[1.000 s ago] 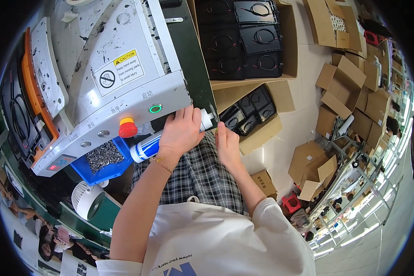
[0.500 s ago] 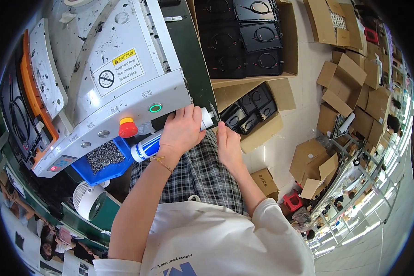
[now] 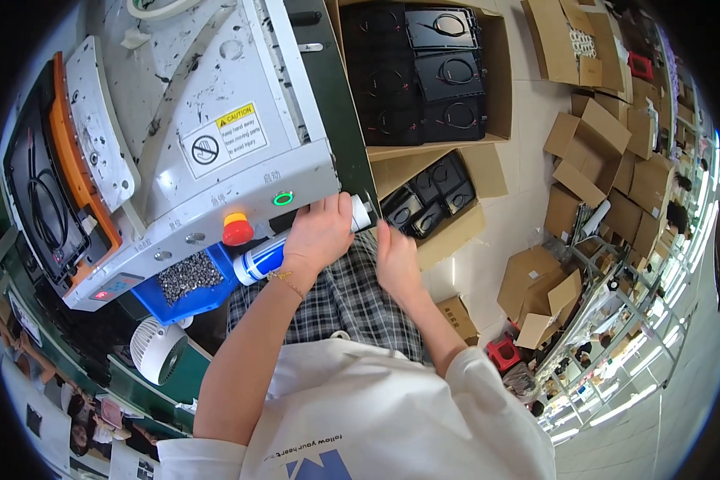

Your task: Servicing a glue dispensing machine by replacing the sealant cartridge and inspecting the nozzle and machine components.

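A blue and white sealant cartridge lies aslant above my lap, in front of the machine. My left hand is closed round its upper part, and the white end sticks out past the fingers. Close to that end is my right hand, thumb and fingers pressed together. A thin dark sliver shows at its fingertips, too small to name. Beside the cartridge's lower end stands a blue bin of small metal parts.
At left is a grey machine with a red stop button and a lit green button. A white fan stands below the bin. Cardboard boxes with black cased parts are ahead; opened cartons lie to the right.
The view has shifted slightly, so the machine sits lower and further right. My right hand is a little lower, its fingertips slightly farther from the cartridge's end. My left hand keeps its hold.
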Demonstrator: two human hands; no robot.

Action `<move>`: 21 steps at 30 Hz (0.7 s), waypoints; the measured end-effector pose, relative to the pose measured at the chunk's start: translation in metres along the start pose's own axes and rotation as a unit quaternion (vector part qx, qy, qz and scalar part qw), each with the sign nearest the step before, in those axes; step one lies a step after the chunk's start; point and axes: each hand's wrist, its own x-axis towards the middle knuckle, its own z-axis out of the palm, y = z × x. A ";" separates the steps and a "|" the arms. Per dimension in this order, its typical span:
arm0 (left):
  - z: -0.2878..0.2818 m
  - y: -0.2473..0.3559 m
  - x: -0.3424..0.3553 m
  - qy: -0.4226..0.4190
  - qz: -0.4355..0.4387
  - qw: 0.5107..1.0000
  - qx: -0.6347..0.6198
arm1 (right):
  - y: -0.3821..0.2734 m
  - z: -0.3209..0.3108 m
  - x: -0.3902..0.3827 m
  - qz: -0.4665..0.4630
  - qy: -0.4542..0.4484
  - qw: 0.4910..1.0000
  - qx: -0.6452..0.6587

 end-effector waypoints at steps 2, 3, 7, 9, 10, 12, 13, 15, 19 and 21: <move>-0.001 0.001 0.000 -0.046 -0.012 0.999 -0.026 | -0.014 -0.001 0.013 -0.015 0.009 1.000 0.011; -0.002 -0.002 -0.003 -0.046 -0.016 0.998 -0.027 | -0.022 -0.003 0.012 -0.013 -0.003 1.000 0.027; 0.000 -0.003 -0.002 -0.044 -0.015 0.998 -0.040 | -0.007 -0.011 -0.008 -0.032 0.004 0.998 0.049; 0.001 -0.002 0.001 -0.046 -0.007 0.998 -0.041 | -0.012 -0.009 0.013 -0.050 -0.011 0.998 0.031; 0.000 -0.003 0.002 -0.061 -0.011 0.996 -0.058 | -0.023 -0.007 0.027 -0.072 -0.006 0.997 0.029; -0.002 -0.003 -0.006 -0.079 -0.017 0.994 -0.075 | -0.029 -0.011 0.018 -0.044 -0.019 0.998 0.033; 0.000 -0.004 -0.005 -0.067 -0.015 0.996 -0.062 | -0.025 -0.010 0.018 -0.036 -0.024 0.999 0.030; 0.001 -0.005 -0.001 -0.054 -0.015 0.997 -0.051 | -0.020 -0.013 0.002 -0.043 -0.018 0.997 0.054; -0.005 -0.004 0.003 -0.093 -0.020 0.991 -0.091 | -0.027 -0.014 0.021 -0.027 -0.035 0.998 0.040; -0.008 -0.008 0.000 -0.089 -0.023 0.989 -0.119 | -0.024 -0.012 0.010 -0.020 -0.044 0.998 0.032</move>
